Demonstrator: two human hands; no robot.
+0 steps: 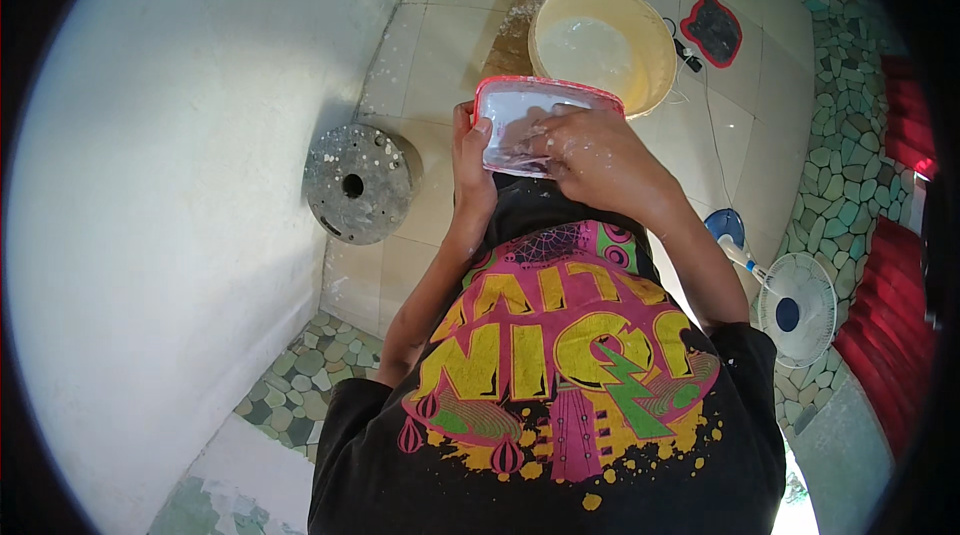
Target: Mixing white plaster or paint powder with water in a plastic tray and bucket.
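Observation:
My left hand [474, 157] grips the left side of a plastic tub [553, 83] with a red rim, thumb over the edge. The tub is tilted toward me and its inside is coated with whitish paste. My right hand [603, 157], spotted with white, reaches into the tub with its fingers curled. Whatever those fingers hold, if anything, is hard to make out. Just beyond the tub stands a large cream bucket [655, 60] with pale liquid or paste in it.
Left of me, a grey speckled round drum [385, 185] with a centre hole stands by the white wall [190, 185]. A wooden board [515, 30] lies beside the bucket. To the right are a red-edged dark mat [712, 30], a cable [715, 125] and a fan [798, 310].

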